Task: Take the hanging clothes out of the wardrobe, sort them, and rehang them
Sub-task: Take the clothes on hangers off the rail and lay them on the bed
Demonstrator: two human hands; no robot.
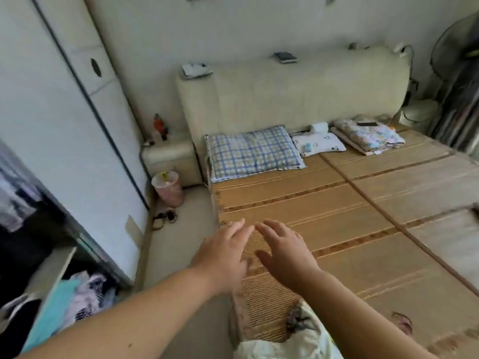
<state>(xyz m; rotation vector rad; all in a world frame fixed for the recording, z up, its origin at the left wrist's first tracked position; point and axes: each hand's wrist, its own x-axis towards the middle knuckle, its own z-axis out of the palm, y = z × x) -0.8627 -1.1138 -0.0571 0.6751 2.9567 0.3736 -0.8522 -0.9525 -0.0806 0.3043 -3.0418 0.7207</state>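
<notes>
hands over straw bed mat (pixel 324 211), left hand (pixel 223 257) and right hand (pixel 282 252) spread flat, holding nothing. hanging clothes (pixel 18 200) dim inside open wardrobe (pixel 77 151), off to the left, nearer the left hand; hanger direction not discernible.

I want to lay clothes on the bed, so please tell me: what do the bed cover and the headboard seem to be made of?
The bed cover looks like a woven bamboo or rattan mat: tan, matte, with fine parallel strands and darker stitched bands. The headboard appears padded and upholstered, perhaps in cream leatherette: rounded edges, smooth faint sheen.
</notes>
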